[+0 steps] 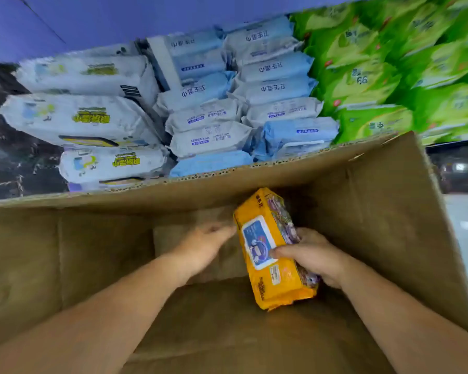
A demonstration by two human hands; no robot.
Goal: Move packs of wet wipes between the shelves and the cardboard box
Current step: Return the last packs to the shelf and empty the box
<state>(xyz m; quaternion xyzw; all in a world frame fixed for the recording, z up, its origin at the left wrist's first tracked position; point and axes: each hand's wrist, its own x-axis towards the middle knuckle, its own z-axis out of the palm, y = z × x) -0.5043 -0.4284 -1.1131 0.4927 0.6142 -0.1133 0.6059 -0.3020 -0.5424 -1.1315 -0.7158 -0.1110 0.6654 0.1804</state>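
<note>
Shelved stock beyond the cardboard box (227, 175) runs from white packs with yellow lettering (79, 120) at 10 o'clock through blue-and-white packs (276, 87) at 12 to green packs (376, 76) at 2. Inside the box the left hand (203, 244), near 6 o'clock, lays straight fingers (222, 229) against the top edge of an orange-yellow wet-wipe pack (281, 284), which the right hand (316, 255) at 4 o'clock grips by one long side, thumb on the lid (256, 238). Held from one side only, the slick, soft pack could sag and slip to the box floor.
</note>
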